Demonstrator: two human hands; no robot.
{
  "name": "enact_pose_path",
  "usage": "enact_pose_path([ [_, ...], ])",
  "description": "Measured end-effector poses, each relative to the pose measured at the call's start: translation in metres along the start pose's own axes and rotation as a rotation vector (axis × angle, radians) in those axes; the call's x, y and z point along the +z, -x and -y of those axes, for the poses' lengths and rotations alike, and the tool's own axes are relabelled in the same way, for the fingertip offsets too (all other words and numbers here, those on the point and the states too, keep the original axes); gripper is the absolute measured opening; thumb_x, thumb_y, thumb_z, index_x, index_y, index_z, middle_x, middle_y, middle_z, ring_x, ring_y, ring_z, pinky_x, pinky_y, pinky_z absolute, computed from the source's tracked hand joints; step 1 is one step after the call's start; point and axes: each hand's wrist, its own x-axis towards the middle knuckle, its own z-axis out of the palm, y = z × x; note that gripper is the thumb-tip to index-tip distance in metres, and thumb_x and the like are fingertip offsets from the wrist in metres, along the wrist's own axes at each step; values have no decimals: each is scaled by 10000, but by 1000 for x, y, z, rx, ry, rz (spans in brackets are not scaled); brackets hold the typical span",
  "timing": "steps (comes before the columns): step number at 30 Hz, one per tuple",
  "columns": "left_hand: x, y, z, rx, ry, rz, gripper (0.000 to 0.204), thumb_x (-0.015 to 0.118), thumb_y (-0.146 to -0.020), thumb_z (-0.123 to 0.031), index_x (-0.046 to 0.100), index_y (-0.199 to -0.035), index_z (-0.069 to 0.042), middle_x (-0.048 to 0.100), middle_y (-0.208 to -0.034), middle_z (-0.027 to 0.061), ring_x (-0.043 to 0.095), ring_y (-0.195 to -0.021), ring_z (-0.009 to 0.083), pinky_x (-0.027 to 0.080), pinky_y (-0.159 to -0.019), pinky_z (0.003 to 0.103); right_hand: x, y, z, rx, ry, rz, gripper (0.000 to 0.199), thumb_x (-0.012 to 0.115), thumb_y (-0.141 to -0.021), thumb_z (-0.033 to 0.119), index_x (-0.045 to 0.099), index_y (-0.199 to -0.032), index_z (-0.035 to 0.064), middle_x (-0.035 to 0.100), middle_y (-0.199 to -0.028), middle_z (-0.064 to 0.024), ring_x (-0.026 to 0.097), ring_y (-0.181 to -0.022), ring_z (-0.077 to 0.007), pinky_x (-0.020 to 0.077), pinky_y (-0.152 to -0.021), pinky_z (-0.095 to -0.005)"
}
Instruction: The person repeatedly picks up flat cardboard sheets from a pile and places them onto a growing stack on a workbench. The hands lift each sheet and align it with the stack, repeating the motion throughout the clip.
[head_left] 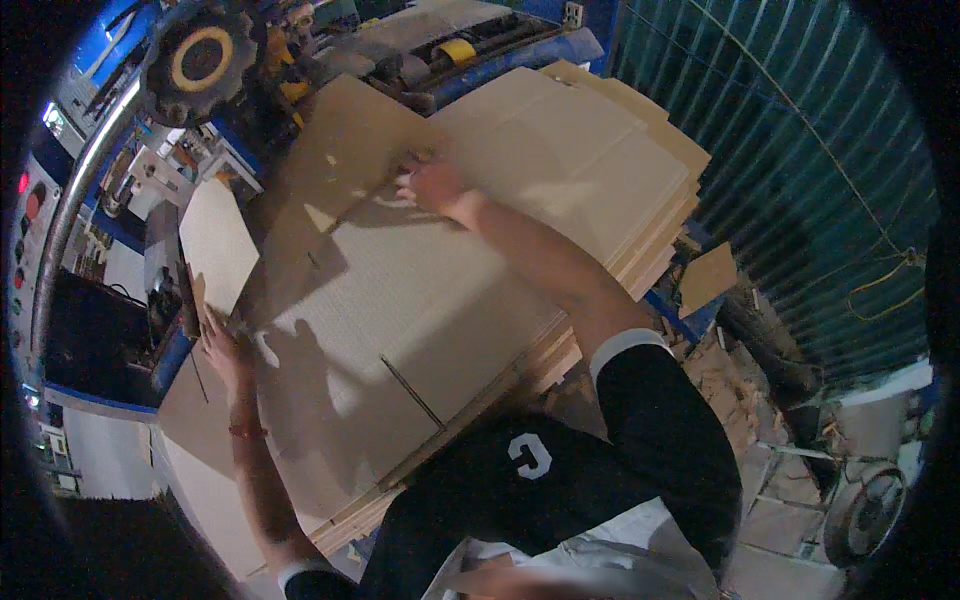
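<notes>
Presently, you have both hands on cardboard. The large cardboard sheet lies under your arms, between your body and the machine; a dark slot shows near its close edge.

Left hand: fingers stretched along the lower end of a pale flap beside the machine. Cannot tell whether the thumb pinches it. Right hand: blurred, fingers partly bent at the border of a browner panel. Cannot tell whether it grips or merely rests.

Progress, by judgement: handling looks mid-way, since the panels lie askew and are not squared up. The stack on your right is many layers thick, so plenty seems left; no separate finished pile can be told apart, so the number done is unknown.

Surroundings: a handwheel and a bent metal pipe crowd the left side and probably limit reach there. Scraps litter the floor to the right, near a fan; a ribbed green wall closes off that side.
</notes>
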Motion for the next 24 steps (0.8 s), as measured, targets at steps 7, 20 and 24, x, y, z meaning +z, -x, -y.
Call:
enact_pose_path([
  [7, -50, 130, 89, -239, 12, -27, 668, 660, -756, -101, 333, -1325, 21, 385, -1327, 234, 372, -1228, 357, 289, -1025, 411, -19, 55, -188, 970, 105, -265, 288, 626, -750, 275, 634, -967, 85, 617, -1001, -134, 604, -879, -292, 503, -746, -382],
  [20, -82, 324, 167, -606, -544, 396, 584, 546, -829, -248, 341, -1337, -44, 361, -1350, 192, 427, -1153, 379, 345, -958, 461, 4, 87, -369, 1170, -85, -246, 405, 614, -761, 440, 647, -1044, 151, 668, -939, -87, 644, -872, -271, 498, -757, -422],
  [24, -86, 334, 175, -614, -597, 454, 565, 510, -852, -293, 343, -1340, -65, 354, -1357, 179, 444, -1131, 386, 362, -938, 476, -9, 122, -410, 1509, -531, -984, 319, 599, -777, 250, 596, -1002, 24, 662, -909, -148, 653, -770, -280, 514, -645, -384],
])
